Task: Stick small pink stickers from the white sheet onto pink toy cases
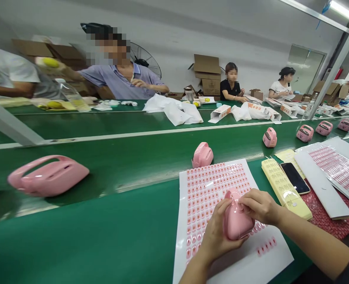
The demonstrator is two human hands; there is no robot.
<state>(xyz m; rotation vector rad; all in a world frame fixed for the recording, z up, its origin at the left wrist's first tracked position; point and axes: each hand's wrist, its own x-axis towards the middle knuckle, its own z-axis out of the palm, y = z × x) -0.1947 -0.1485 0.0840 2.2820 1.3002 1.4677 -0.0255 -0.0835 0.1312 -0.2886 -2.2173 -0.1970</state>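
Note:
My left hand (pixel 215 232) wraps around a small pink plastic shell (pixel 236 221), holding it upright over a white sticker sheet (pixel 204 193) covered with rows of small pink stickers. My right hand (pixel 259 205) rests on the shell's top right, fingers pinched together against its surface. What the fingertips pinch is too small to see. The sheet lies on the green table in front of me.
A green conveyor belt (pixel 118 157) carries more pink shells (pixel 48 175), (pixel 202 154), (pixel 269 137), (pixel 304 133). To my right lie a yellow strip (pixel 281 189), a phone (pixel 295 178) and more sticker sheets (pixel 337 165). Other people sit across the belt among cardboard boxes.

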